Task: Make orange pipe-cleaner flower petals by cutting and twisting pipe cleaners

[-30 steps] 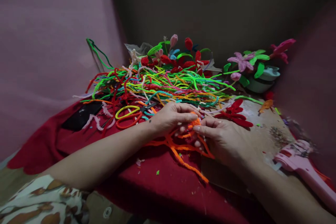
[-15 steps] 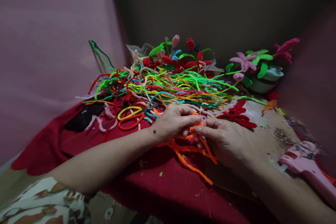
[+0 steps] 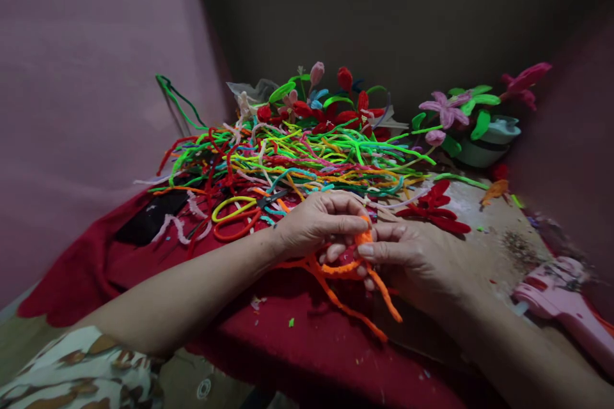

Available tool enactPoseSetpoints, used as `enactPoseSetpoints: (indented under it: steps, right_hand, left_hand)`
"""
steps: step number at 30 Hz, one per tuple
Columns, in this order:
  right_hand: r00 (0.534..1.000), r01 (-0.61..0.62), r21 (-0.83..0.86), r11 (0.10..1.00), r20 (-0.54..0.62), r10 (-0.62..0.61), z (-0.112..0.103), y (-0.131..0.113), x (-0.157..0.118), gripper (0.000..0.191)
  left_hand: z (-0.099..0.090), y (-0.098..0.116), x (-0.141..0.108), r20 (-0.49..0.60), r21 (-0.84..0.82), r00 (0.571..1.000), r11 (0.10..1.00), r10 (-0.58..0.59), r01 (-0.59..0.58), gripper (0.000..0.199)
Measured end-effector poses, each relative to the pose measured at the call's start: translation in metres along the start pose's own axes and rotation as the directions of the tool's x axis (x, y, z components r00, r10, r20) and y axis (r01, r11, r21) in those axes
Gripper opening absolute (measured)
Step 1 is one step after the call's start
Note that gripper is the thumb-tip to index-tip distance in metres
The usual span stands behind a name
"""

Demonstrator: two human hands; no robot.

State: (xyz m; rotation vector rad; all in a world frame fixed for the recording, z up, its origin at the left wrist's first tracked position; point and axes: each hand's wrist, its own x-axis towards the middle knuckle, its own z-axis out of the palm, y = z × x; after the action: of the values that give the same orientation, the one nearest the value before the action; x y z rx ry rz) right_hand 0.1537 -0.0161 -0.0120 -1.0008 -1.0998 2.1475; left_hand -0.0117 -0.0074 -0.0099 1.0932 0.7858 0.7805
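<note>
Orange pipe cleaners [image 3: 346,308] hang and curve between my hands, over the red cloth. The thumb and fingers of my left hand [image 3: 326,223] pinch the upper end of a small bent orange bunch. Just to its right, my right hand [image 3: 407,252] grips the same bunch lower down between thumb and forefinger. One orange strand loops below the fingers, and loose ends trail toward the front. Part of the bunch is hidden by the fingertips. Scissors [image 3: 235,220] with yellow and red handles lie left of my left wrist.
A heap of coloured pipe cleaners [image 3: 307,153] spreads behind my hands, with fuzzy flowers beyond. A red fuzzy flower [image 3: 434,208] lies on the board [image 3: 484,223] at right. Near my right forearm sits a pink glue gun [image 3: 561,300]. A black flat object [image 3: 151,217] rests at left.
My fingers have shifted on the orange bunch, which now stands more upright between them. An orange loop below opens wider, and one loose end hangs lower.
</note>
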Motion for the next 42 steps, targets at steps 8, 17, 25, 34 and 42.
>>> enactPoseSetpoints:
  steps: [8, 17, 25, 34, 42]
  right_hand:
    - [0.992, 0.109, -0.099, 0.989, -0.053, -0.114, -0.002, 0.008, 0.002, 0.019]
    - [0.975, 0.133, -0.173, 0.976, -0.157, -0.16, -0.004, 0.012, 0.003, 0.019]
    - [0.977, 0.084, -0.116, 0.99, -0.185, -0.104, -0.005, 0.016, 0.006, 0.013]
    - [0.973, 0.081, -0.17, 0.982, -0.202, -0.115, 0.003, 0.013, 0.004, 0.021]
    - [0.969, 0.176, -0.085, 0.981, -0.162, -0.188, -0.002, 0.017, 0.01, 0.023]
  left_hand:
    - [0.014, -0.005, -0.002, -0.178, 0.089, 0.974, 0.988, 0.139, -0.124, 0.017]
    - [0.006, -0.002, 0.002, -0.077, 0.144, 0.997, 0.99, 0.023, -0.012, 0.022]
    - [0.011, -0.008, -0.003, -0.096, 0.689, 0.862, 0.658, 0.499, -0.304, 0.012]
    - [0.012, -0.006, -0.005, -0.089, 0.773, 0.827, 0.562, 0.556, -0.295, 0.02]
    - [0.01, -0.003, -0.003, -0.117, 0.787, 0.824, 0.558, 0.555, -0.264, 0.023]
